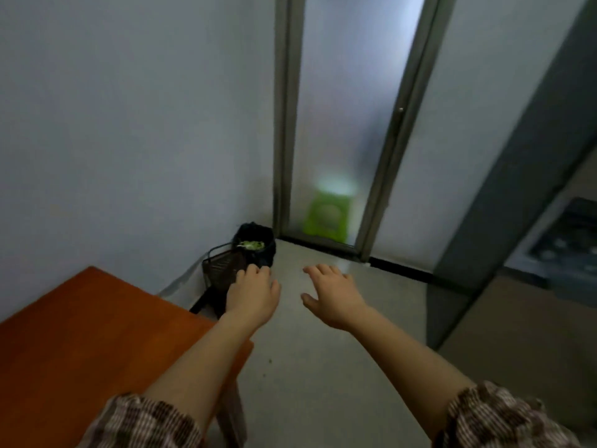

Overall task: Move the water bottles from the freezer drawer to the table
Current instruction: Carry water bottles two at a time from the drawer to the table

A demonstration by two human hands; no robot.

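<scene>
An orange-brown wooden table fills the lower left; its top is bare where it shows. My left hand hovers past the table's right corner, palm down, fingers loosely spread, holding nothing. My right hand is stretched out over the pale floor beside it, fingers apart and empty. A grey fridge side runs down the right edge, with a dark compartment partly in view behind it. No water bottle shows in the head view.
A black bin with green scraps and a black wire basket stand in the corner beyond the table. Frosted sliding doors with grey frames close the far side; something green shows through the glass. Pale floor lies ahead.
</scene>
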